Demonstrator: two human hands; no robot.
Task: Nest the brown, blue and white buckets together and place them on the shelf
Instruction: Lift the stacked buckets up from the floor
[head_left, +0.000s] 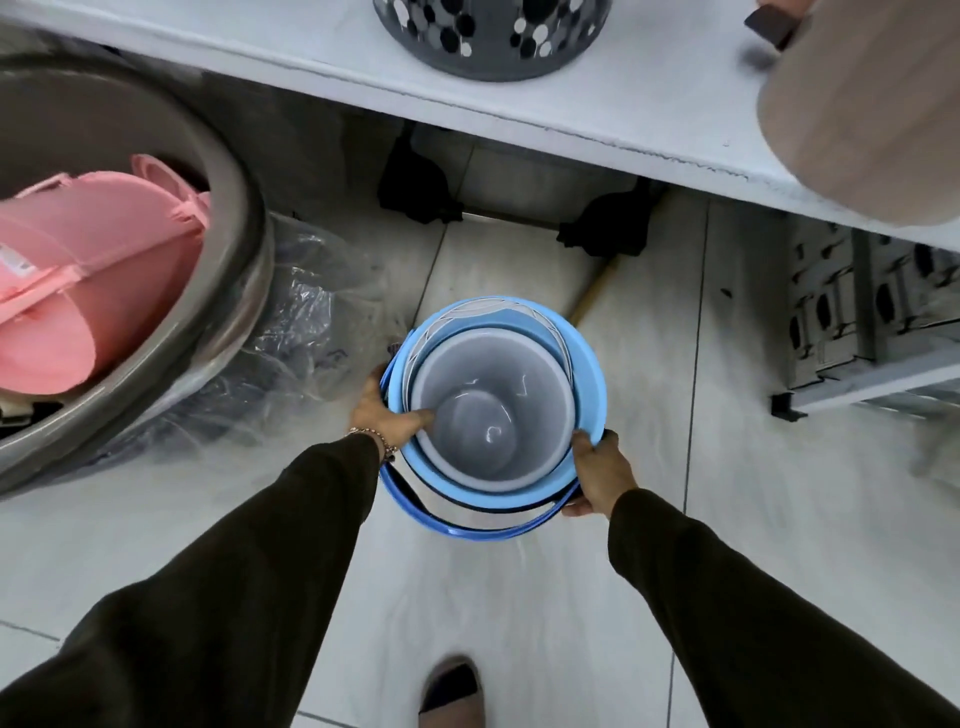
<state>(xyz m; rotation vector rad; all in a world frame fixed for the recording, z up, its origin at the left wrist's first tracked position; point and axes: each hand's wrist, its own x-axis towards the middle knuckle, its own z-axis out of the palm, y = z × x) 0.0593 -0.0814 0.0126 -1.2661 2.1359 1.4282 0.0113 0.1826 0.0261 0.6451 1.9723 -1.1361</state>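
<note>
brown sleeves lead to both hands clamping the nested buckets over the floor: left hand (382, 410) thumb hooked inside the white bucket (491, 410), right hand (600, 473) pinching the blue bucket (584, 384) rim; the shelf (623, 98) lies ahead, above.

A pale, glossy tiled floor (649, 415) spreads beneath a long white shelf (597, 98). Below that shelf stands a black-footed metal frame (519, 208); left of it sits a big grey metal basin (228, 218).
</note>
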